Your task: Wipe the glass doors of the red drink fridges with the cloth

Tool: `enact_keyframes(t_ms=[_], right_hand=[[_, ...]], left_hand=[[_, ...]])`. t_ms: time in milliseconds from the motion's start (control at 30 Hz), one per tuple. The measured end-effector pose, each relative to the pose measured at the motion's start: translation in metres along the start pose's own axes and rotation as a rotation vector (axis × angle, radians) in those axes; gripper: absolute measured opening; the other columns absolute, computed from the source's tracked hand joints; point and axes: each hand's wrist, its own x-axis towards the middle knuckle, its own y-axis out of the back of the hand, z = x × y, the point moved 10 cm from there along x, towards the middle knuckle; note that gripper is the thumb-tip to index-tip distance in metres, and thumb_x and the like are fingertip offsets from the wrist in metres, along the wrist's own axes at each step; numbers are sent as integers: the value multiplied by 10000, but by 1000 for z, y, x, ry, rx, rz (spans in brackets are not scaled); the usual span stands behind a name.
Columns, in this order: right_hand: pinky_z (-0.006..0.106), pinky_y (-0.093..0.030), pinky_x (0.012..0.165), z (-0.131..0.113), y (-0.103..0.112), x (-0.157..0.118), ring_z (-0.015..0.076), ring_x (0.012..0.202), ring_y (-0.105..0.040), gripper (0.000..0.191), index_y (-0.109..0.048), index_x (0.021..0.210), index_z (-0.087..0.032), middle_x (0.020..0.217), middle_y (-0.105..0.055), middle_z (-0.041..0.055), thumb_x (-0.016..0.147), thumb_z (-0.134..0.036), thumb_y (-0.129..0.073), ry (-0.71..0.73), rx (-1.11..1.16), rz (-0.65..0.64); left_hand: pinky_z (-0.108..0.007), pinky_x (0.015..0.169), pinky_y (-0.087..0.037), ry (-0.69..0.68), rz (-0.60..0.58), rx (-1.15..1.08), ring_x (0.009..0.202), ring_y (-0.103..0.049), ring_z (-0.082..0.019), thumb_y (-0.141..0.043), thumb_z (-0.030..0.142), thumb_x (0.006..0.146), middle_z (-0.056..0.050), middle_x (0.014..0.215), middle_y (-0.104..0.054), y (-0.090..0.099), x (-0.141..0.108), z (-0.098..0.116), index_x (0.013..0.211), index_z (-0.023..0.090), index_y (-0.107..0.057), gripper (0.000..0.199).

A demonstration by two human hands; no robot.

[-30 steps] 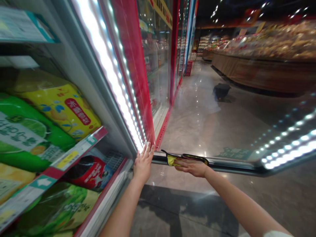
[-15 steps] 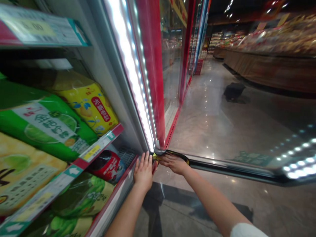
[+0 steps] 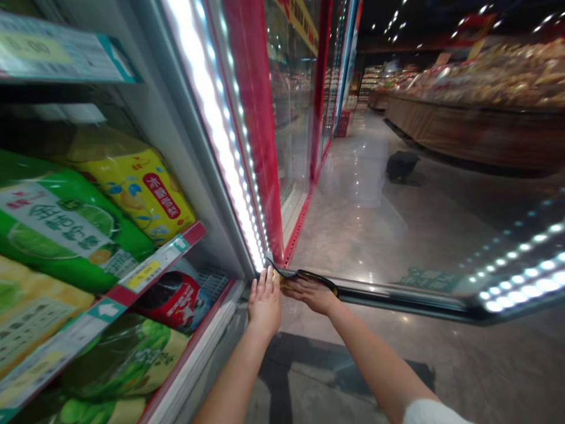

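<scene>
My left hand [image 3: 265, 301] lies with its fingers stretched out at the bottom hinge corner of an open glass cooler door [image 3: 410, 294]. Close beside it, my right hand [image 3: 310, 292] rests flat along the door's lower frame, fingers pointing left. A thin black strip with yellow on it [image 3: 326, 280] bows over the fingers of my right hand. Its narrow end rises between the hands and the red door post [image 3: 265, 147]. A bit of yellow shows between my fingertips; what it belongs to I cannot make out.
Cooler shelves at left hold green bottle packs [image 3: 66, 221], a yellow pack [image 3: 148, 191] and a red-labelled pack [image 3: 174, 300]. A bright LED strip [image 3: 212, 112] runs up the frame. Beyond the glass are a wooden display stand [image 3: 463, 129] and a dark object [image 3: 401, 165] on the floor.
My left hand has moved right, off the cabinet edge and closer to my right hand. The black strip now sticks up more at its left end. The whole view has shifted slightly.
</scene>
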Motion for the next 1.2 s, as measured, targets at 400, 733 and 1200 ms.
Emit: enact_keyframes(t_ms=[400,733,1200], right_hand=[[338,-385,1190,34,79,-178,118,1313,-563,598,-441,1528,-345,1477,-603,-33,996,-74,-415,-108,-288,-24],[366,-435,1143,66,140,-336,157,1329,-554,625,-495,1488,-373,1423,-639,-29,943,-67,-479,-323,-508,-51],[424,-519,1041,89,179,-352,261,1198,-588,561,-750,1189,-197,1228,-678,125,769,13,-442,-1030,-301,290]], left_hand=[[-459,1253,-226,-158,-4,10,1567,-217,-251,-440,109,821,-139,1681,-216,-10,11,69,1569,162,-367,753],[-391,1250,-252,-570,77,20,1554,-257,-184,-437,124,841,-47,1680,-267,-18,0,173,1560,246,-390,731],[-405,1269,-230,-708,351,-136,1554,-256,-200,-420,108,871,-41,1659,-314,27,18,222,1574,248,-364,719]])
